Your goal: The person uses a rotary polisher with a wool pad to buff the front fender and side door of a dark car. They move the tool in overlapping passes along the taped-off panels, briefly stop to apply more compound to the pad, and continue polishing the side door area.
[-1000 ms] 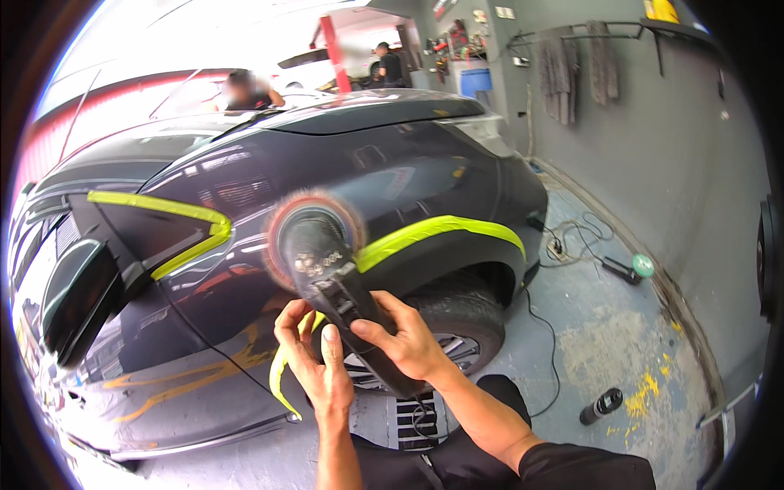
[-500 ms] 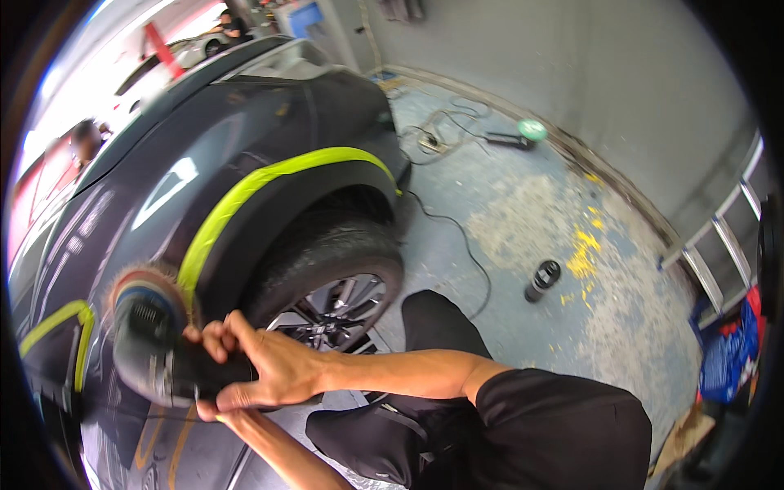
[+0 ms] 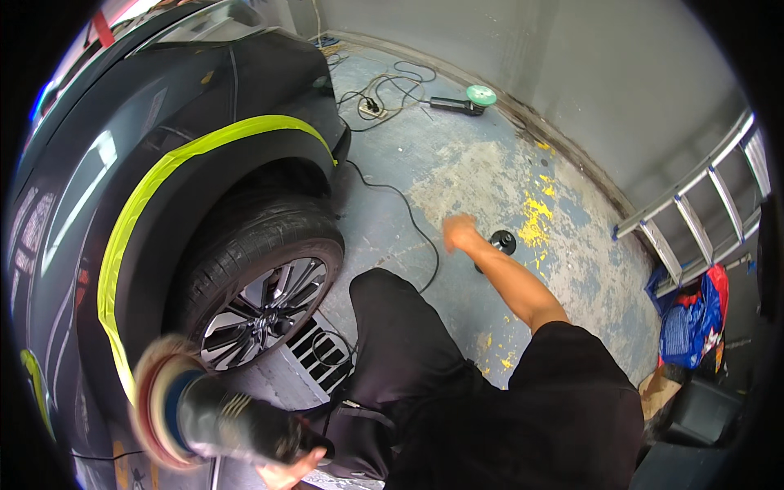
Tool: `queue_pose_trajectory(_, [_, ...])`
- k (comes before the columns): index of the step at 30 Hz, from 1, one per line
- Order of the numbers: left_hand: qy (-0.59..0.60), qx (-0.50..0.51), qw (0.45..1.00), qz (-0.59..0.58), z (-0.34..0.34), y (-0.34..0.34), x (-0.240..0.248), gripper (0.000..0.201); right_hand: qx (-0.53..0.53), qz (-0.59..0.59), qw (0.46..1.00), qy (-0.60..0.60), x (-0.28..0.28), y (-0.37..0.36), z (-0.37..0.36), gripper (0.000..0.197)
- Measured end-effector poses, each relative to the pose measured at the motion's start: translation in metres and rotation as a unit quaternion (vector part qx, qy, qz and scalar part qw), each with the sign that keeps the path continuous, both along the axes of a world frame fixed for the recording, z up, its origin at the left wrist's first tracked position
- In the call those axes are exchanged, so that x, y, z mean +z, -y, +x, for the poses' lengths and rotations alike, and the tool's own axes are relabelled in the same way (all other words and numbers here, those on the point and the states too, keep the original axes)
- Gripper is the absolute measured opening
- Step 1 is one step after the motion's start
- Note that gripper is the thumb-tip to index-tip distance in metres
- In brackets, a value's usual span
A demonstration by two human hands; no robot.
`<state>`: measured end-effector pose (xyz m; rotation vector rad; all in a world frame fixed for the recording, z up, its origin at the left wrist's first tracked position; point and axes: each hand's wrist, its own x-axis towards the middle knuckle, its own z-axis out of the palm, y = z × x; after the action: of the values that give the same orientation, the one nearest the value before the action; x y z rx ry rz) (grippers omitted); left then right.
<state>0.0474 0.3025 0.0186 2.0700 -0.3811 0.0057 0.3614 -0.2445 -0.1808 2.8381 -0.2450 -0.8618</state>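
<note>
The left grip (image 3: pixel 290 472) is closed round the handle of a black polisher (image 3: pixel 237 425), which lies on its side; its round pad (image 3: pixel 155 408), blurred, is at the far end, to the left of that grip. Whether the pad touches the dark fender (image 3: pixel 77 175) cannot be told. The right grip (image 3: pixel 460 232) is stretched out over the floor (image 3: pixel 376 220), too blurred to show whether its fingers are curled or spread; just beside it, partly behind the forearm, stands a black bottle (image 3: pixel 504 242). Above the left grip is the car's wheel (image 3: pixel 265 314), and round its arch runs yellow-green tape (image 3: pixel 245 128), so the masking there looks done. The polishing seems under way rather than finished, though how much panel remains cannot be judged. Farther out, beyond the right grip, a second polisher with a green pad (image 3: pixel 461 104) lies by the wall; to its right leans a ladder (image 3: pixel 661 251), with a blue-and-red bag (image 3: pixel 690 327) below.
</note>
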Motion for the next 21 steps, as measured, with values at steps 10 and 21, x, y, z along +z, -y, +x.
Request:
queue_pose_trajectory(10, [-0.049,0.228,0.945,0.229,0.060,0.123,-0.022,0.076,-0.085,-0.099,0.955,-0.266,-0.107,0.086,-0.089,0.044])
queue_pose_trajectory(21, [-0.113,0.099,0.949,0.277,0.127,0.165,-0.085,0.077,-0.464,0.753,0.382,0.267,0.097,0.096,-0.192,0.069])
